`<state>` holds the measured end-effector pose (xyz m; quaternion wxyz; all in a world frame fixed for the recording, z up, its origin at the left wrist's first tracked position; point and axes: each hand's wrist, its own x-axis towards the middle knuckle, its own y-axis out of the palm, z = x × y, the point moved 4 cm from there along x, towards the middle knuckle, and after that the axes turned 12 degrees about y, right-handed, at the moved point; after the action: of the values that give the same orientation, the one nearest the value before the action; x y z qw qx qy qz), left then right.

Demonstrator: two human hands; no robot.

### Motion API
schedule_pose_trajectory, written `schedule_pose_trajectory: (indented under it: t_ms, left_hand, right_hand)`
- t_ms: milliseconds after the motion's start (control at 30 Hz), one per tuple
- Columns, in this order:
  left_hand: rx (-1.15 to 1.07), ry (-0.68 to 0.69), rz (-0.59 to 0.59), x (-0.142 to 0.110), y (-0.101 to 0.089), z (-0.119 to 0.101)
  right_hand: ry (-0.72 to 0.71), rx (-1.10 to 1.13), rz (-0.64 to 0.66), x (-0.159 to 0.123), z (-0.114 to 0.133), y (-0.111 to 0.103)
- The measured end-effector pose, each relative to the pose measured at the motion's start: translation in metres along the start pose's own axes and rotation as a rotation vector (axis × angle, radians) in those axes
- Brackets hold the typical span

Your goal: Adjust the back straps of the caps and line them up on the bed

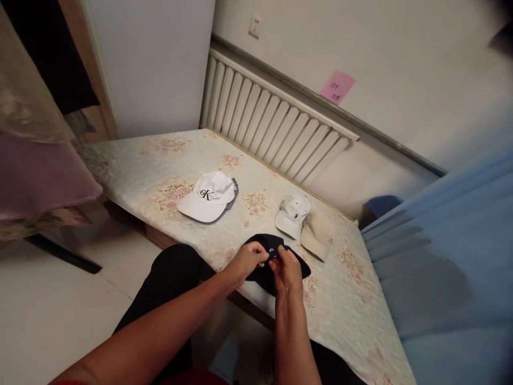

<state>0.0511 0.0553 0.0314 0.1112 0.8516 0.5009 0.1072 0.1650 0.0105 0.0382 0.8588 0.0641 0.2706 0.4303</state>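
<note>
- the left hand [247,260] pinches the near left edge of the dark cap [276,267], fingers closed on the fabric.
- the right hand [286,271] grips the same cap just beside the left hand, thumb and fingers clamped near a small metal ring on the cap.
- the two hands sit close together, fingertips almost touching, both over the near edge of the bed [160,160].
- the dark cap lies on the bed under and between the hands, its far part spreading out beyond the right hand.
- just past the right hand lie a small white cap [294,214] and, touching it on its right, a beige cap [318,234].
- farther off, beyond and to the left of the left hand, sits a white cap with a black logo [208,197], with a grey one [234,193] peeking out beneath it.
- behind the caps, well beyond both hands, a radiator [272,123] runs along the wall, with a pink note [337,86] stuck above it.
- a blue curtain [449,256] hangs to the right of the right hand.
- the person's dark-clad knee [172,272] is just left of the left forearm.
</note>
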Motion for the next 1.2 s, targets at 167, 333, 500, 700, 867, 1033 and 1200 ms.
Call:
schedule_pose_trajectory:
  t_ms: [167,333,500,700,867,1033,1200]
  left_hand:
    - [-0.077,0.062,0.122,0.012,0.021,-0.019]
    - [-0.074,0.138,0.273,0.029,0.052,-0.049]
    - [-0.103,0.182,0.468,0.037,0.078,-0.065]
    - [-0.009,0.049,0.419,0.037,0.072,-0.023]
    - [0.039,-0.048,0.308,0.03,0.052,0.008]
    - [0.065,-0.053,0.242,0.025,0.04,0.013]
    - [0.063,-0.064,0.2,0.02,0.035,0.012]
  right_hand:
    - [-0.205,-0.082,-0.114,-0.019,0.033,-0.006]
    - [-0.48,-0.215,-0.295,-0.045,0.068,-0.016]
    - [-0.621,-0.197,-0.491,-0.066,0.076,-0.027]
    - [-0.322,0.175,-0.324,-0.035,0.039,-0.044]
    - [-0.085,0.356,-0.145,-0.012,0.004,-0.046]
    - [-0.027,0.342,-0.059,-0.01,-0.006,-0.037]
    - [-0.061,0.282,-0.035,-0.013,-0.007,-0.034]
